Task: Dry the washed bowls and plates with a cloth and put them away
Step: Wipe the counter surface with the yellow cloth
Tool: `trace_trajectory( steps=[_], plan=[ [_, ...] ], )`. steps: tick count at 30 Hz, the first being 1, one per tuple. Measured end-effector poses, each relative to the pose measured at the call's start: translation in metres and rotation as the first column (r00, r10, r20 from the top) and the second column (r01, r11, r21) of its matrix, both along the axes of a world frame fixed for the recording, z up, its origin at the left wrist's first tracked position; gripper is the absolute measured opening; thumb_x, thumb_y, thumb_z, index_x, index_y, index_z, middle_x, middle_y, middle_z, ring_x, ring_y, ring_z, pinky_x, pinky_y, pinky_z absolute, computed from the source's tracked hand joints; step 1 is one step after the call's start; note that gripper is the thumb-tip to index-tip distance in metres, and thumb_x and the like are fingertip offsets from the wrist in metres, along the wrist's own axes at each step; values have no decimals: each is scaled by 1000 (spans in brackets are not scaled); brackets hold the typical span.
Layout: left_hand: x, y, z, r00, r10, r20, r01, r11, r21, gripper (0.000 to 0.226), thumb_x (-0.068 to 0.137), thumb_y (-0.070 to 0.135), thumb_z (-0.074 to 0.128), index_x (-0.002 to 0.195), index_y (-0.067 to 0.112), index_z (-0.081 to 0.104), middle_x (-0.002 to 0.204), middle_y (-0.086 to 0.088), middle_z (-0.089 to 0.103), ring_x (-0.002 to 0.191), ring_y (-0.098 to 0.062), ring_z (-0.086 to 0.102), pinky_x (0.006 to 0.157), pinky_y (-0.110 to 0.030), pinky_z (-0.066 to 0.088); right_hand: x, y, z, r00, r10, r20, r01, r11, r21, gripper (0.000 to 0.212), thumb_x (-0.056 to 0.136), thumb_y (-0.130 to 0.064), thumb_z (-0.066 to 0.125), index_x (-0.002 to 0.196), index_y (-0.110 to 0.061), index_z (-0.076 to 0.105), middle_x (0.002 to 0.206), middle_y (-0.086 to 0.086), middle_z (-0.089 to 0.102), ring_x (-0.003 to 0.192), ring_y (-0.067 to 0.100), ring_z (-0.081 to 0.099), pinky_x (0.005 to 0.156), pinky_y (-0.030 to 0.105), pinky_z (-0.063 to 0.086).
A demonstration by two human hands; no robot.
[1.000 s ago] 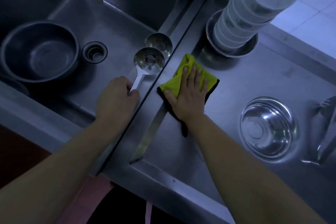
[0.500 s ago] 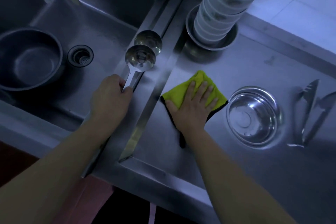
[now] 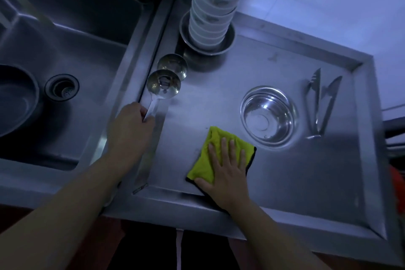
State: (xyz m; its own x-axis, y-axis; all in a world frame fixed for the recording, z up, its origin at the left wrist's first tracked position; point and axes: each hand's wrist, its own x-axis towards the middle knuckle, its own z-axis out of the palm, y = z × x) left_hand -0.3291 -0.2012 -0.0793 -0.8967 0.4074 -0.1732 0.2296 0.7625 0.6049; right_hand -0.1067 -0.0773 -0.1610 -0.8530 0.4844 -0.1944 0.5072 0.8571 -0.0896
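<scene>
A steel surface (image 3: 285,182) with a raised rim fills the right and centre of the frame, dim and bluish, with a sink (image 3: 92,55) taking the left side. At top centre a tall stack of white bowls (image 3: 213,6) stands nested in a shallow metal dish (image 3: 228,45), leaning a little to the right toward the top. To the right of centre a shiny steel bowl (image 3: 269,115) sits upright on the surface, and just right of it lie metal tongs (image 3: 321,103). A dark metal basin (image 3: 15,98) rests in the sink at the left edge, near the drain (image 3: 61,87). The yellow cloth (image 3: 213,155), folded and edged in black, lies flat at lower centre; the right hand (image 3: 228,173) presses on it with fingers straight and slightly spread. The left hand (image 3: 129,131) grips the handle of a steel ladle (image 3: 163,85), fingers curled round it, its cup held over the ridge between sink and surface. No brand or writing can be read anywhere.
</scene>
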Motion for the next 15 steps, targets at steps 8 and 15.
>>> trace_trajectory(
  steps=[8, 15],
  plan=[
    [14, -5, 6, 999, -29, 35, 30, 999, -14, 18, 84, 21, 50, 71, 9, 48, 68, -5, 52, 55, -19, 45, 49, -28, 29, 67, 42, 16, 956, -227, 188, 227, 974, 17, 108, 69, -82, 39, 153, -22, 11, 156, 6, -16, 142, 26, -21, 114, 56, -5],
    [14, -5, 4, 998, 12, 61, -15, 999, 52, 24, 86, 22, 52, 65, 14, 43, 63, -1, 47, 53, -18, 42, 50, -28, 31, 11, 16, 7, 968, -160, 191, 168, 986, -25, 100, 68, -82, 35, 152, -33, 10, 157, 23, -12, 136, 39, -31, 108, 65, -14]
  ],
)
